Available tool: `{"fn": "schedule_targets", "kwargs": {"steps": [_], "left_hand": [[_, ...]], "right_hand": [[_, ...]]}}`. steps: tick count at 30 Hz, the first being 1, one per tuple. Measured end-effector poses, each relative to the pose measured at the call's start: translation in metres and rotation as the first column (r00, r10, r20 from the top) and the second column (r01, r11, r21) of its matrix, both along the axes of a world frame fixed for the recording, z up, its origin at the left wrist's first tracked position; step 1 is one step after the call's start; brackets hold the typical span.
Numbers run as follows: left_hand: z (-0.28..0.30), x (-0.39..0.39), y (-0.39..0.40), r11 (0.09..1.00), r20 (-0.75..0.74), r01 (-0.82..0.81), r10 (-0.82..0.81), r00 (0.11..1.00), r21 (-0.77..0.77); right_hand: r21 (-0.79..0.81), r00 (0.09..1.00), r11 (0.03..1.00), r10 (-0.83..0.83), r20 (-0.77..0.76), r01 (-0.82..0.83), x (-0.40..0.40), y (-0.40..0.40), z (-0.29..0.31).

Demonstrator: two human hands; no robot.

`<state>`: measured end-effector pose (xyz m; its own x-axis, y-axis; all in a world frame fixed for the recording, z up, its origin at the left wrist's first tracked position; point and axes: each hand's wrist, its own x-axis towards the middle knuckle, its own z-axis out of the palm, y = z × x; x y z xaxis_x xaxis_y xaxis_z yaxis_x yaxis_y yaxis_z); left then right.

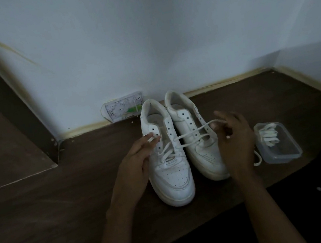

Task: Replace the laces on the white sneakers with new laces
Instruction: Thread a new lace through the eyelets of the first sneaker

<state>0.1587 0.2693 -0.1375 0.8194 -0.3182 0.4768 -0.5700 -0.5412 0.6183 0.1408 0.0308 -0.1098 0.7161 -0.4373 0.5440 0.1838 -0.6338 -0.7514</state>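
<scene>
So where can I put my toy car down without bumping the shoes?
Bare wood lies left of the left sneaker, toward the raised step. Crowded: the right sneaker, right hand and plastic box of laces sit close together.

Two sneakers stood side by side on the wooden surface [62, 198], heels toward the wall at twelve o'clock, toes at six. The left sneaker [166, 162] sat touching the right sneaker [195, 137], slightly nearer. At three o'clock lay a plastic container [277, 143] with laces [267, 133] in it. At eleven o'clock, a wall socket [124, 109] sat behind the heels.
</scene>
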Motion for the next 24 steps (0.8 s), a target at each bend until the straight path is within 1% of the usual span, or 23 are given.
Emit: {"fn": "schedule_targets", "kwargs": {"steps": [2,4,6,7,9,11,12,14,16,18,19,21,23,24], "left_hand": [[0.000,0.000,-0.001,1.000,0.005,-0.004,0.004,1.000,-0.003],[0.001,0.000,-0.002,1.000,0.009,-0.004,0.004,1.000,-0.001],[0.001,-0.001,-0.002,1.000,0.006,0.000,0.000,1.000,0.000],[0.001,-0.001,-0.001,1.000,0.004,0.000,0.000,1.000,-0.001],[0.001,0.000,-0.002,1.000,0.002,0.000,0.000,1.000,-0.002],[0.000,0.000,-0.003,1.000,0.011,-0.008,0.008,1.000,0.007],[0.000,0.000,-0.003,1.000,0.017,-0.015,0.015,1.000,0.009],[0.002,0.000,-0.004,1.000,0.017,-0.028,0.028,0.999,-0.001],[0.004,-0.002,-0.004,0.999,0.022,-0.036,0.036,0.999,-0.021],[0.007,-0.002,-0.004,0.998,0.027,-0.049,0.051,0.998,-0.041],[0.008,-0.003,-0.004,0.997,0.029,-0.056,0.058,0.998,-0.053],[0.010,-0.005,-0.003,0.996,0.031,-0.073,0.074,0.997,-0.061],[0.011,-0.006,-0.002,0.995,0.037,-0.085,0.087,0.996,-0.060],[0.012,-0.007,-0.002,0.993,0.032,-0.090,0.092,0.995,-0.074]], "right_hand": [[-0.108,0.990,0.985,0.127,-0.067,-0.133,0.000,0.007,0.000],[-0.199,0.961,0.943,0.242,-0.133,-0.265,0.000,0.019,-0.005],[-0.316,0.965,0.912,0.234,-0.122,-0.261,0.002,0.025,-0.011],[-0.324,0.974,0.919,0.201,-0.102,-0.223,0.002,0.025,-0.012],[-0.222,0.992,0.967,0.111,-0.062,-0.122,0.001,0.019,-0.007],[-0.143,0.997,0.987,0.067,-0.025,-0.070,-0.001,0.015,-0.002],[-0.141,0.997,0.987,0.069,-0.027,-0.072,-0.002,0.016,0.000],[-0.148,0.990,0.980,0.127,-0.059,-0.135,-0.004,0.020,0.003],[-0.170,0.962,0.950,0.243,-0.124,-0.262,-0.005,0.022,0.006],[-0.219,0.912,0.899,0.323,-0.252,-0.378,-0.006,0.023,0.009],[-0.258,0.885,0.870,0.329,-0.330,-0.420,-0.005,0.022,0.006],[-0.364,0.839,0.803,0.284,-0.464,-0.473,-0.003,0.020,0.000],[-0.436,0.810,0.749,0.224,-0.541,-0.499,-0.002,0.017,-0.002],[-0.433,0.799,0.745,0.219,-0.560,-0.508,-0.003,0.015,0.000]]}}
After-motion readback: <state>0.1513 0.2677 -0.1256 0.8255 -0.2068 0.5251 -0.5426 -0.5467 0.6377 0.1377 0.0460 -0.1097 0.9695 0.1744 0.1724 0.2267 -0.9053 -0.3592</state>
